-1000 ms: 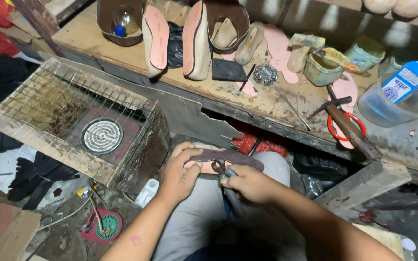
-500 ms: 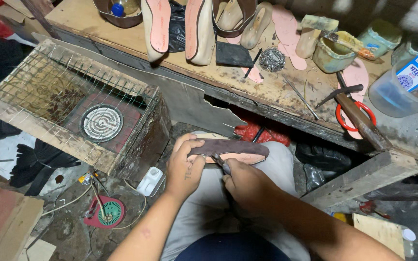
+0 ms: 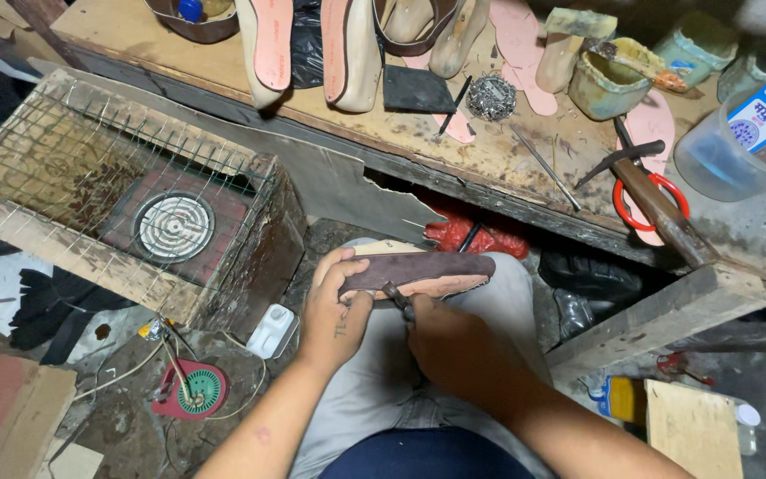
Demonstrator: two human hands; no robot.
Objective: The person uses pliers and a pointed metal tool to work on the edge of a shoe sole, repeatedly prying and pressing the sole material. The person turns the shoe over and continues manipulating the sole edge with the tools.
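Your left hand [image 3: 334, 310] wraps the heel end of the dark leather-covered shoe last [image 3: 418, 273] on your lap, six o'clock of the wooden bench [image 3: 223, 66]. Right hand [image 3: 454, 341] pinches small metal pincers [image 3: 398, 299]. Pull leather snug, evenly; brace the last firmly.

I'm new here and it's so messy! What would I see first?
In the middle, the left hand grips a brown shoe piece over the lap while the right hand presses a small metal tool to it. At left sits a wire-covered box with a round heater coil.
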